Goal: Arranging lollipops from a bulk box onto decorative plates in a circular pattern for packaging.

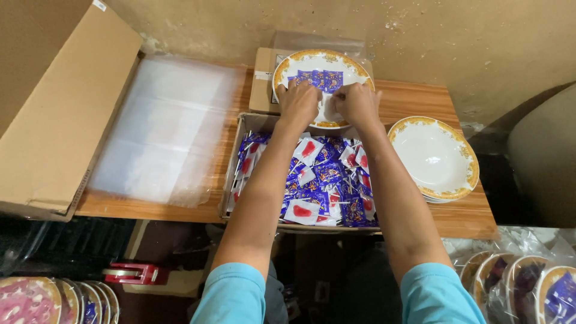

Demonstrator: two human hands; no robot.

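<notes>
Both hands are out over a white plate with a gold rim (321, 60) that rests on a small cardboard box at the back of the wooden bench (420, 96). The left hand (298, 103) and the right hand (358, 103) are curled nearly closed, fingertips pinched on small blue packets (316, 78) laid in a row across the plate; exactly how many each hand grips cannot be told. By the look of it the plate is only partly dressed: a few packets sit along its upper half and the rest of it shows bare white. An open box (240, 156) just in front is heaped with more blue and red-and-white packets, and a short stack of empty plates (435, 157) waits at the right, so much seems left. Wrapped, filled plates (522, 285) stand low at the right and more at the lower left. Clear plastic sheets (162, 129) lie at the left beside a large carton flap (60, 108), a red tape dispenser (133, 273) sits below, and a stained plaster wall (420, 36) closes the back.
</notes>
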